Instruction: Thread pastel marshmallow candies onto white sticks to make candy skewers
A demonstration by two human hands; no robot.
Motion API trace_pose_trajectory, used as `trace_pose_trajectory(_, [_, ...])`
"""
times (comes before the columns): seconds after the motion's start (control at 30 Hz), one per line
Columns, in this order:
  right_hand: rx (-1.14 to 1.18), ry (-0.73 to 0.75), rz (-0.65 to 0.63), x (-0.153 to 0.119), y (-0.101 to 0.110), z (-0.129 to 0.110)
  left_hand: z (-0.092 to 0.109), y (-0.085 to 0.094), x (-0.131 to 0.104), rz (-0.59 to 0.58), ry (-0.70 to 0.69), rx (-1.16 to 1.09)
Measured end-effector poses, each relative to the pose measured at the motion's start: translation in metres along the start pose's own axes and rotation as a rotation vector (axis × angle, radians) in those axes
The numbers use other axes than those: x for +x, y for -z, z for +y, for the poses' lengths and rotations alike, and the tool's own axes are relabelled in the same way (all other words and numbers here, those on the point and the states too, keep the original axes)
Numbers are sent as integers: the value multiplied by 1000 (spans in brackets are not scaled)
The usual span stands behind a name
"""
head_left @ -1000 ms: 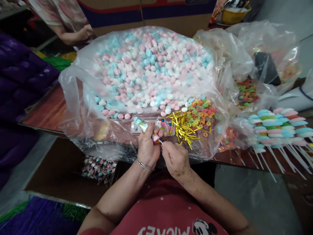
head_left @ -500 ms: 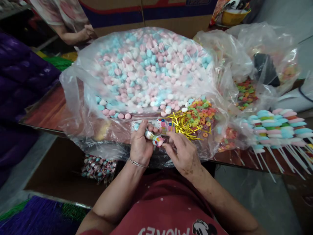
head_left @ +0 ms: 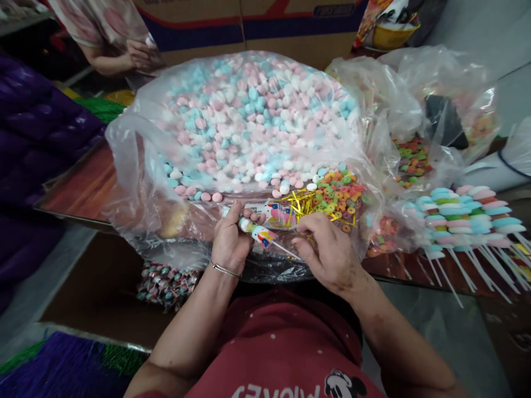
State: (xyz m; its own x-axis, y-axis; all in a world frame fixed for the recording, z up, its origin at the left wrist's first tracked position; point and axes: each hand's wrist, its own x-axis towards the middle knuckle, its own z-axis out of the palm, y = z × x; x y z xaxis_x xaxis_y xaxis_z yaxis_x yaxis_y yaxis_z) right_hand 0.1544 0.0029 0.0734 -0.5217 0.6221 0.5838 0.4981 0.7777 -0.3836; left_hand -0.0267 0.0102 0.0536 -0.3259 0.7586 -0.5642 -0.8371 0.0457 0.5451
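My left hand (head_left: pixel 231 237) is wrapped round a candy skewer (head_left: pixel 262 235) in a printed clear wrapper, its white stick pointing down to the right. My right hand (head_left: pixel 326 249) is just right of the stick's end, thumb and fingers curled together; whether they pinch anything is too small to tell. Gold twist ties (head_left: pixel 301 205) and a pile of ring gummies (head_left: pixel 340 193) lie just beyond my right hand. Flat printed wrappers (head_left: pixel 274 213) are beyond the skewer. Behind them lies a large clear bag of pink, white and blue candies (head_left: pixel 257 121).
Candy skewers (head_left: pixel 464 215) with white sticks are piled at the right, below more plastic bags (head_left: pixel 452 105). An open cardboard box (head_left: pixel 95 287) with wrapped candies is at the lower left. Across the table stands another person (head_left: pixel 136 55). A yellow bowl (head_left: pixel 392 36) sits at the back right.
My right hand has moved right, away from the skewer's wrapper, and the white stick now shows. My left hand has shifted slightly left with the skewer.
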Motion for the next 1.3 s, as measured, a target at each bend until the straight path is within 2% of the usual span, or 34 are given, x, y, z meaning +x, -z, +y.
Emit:
trace_pose_trajectory(0.13, [-146, 0, -183, 5, -9, -14, -3, -6, -9, -71, -63, 24])
trace_pose_trajectory(0.23, [-214, 55, -230, 5, -14, -15, -5, -7, -14, -124, -74, 45])
trace_pose_trajectory(0.33, [-184, 35, -196, 5, -10, -10, -6, -7, -14, -107, 8, 44])
trace_pose_trajectory(0.43, [-20, -51, -118, 4, 1, -8, -4, -9, -12, -52, 95, 5])
trace_pose_trajectory(0.53, [137, -130, -82, 0, 10, -11, 0, -11, -9, 10, 105, -54])
trace_pose_trajectory(0.67, [-43, -62, -136, -8, 9, -13, 0, -13, -6, -1, 45, -96])
trace_pose_trajectory(0.77, [-194, -32, -102, -11, 9, -6, -1, -6, -3, -53, 47, -16])
trace_pose_trajectory(0.83, [-226, -37, -67, -9, 17, 2, 4, 4, -1, -76, -82, 78])
trace_pose_trajectory(0.87, [-228, -31, -71, -7, 23, 7, 9, 10, -1, -74, -234, 128])
trace_pose_trajectory(0.93, [-221, 6, -121, -2, 36, 13, 21, 19, -7, -57, -659, 253])
trace_pose_trajectory(0.97, [-211, 35, -161, 1, 42, 16, 27, 22, -12, -78, -807, 387])
trace_pose_trajectory(1.0, [-199, 70, -207, 5, 47, 17, 32, 22, -19, -175, -824, 575])
trace_pose_trajectory(1.07, [-170, 137, -288, 13, 53, 19, 39, 18, -35, -470, -688, 907])
trace_pose_trajectory(1.13, [-126, 189, -347, 21, 54, 20, 38, 11, -47, -678, -538, 1057])
trace_pose_trajectory(1.2, [-81, 227, -392, 29, 53, 20, 30, 5, -53, -730, -442, 1062])
trace_pose_trajectory(1.3, [-40, 269, -446, 39, 52, 21, 12, 4, -51, -686, -403, 986])
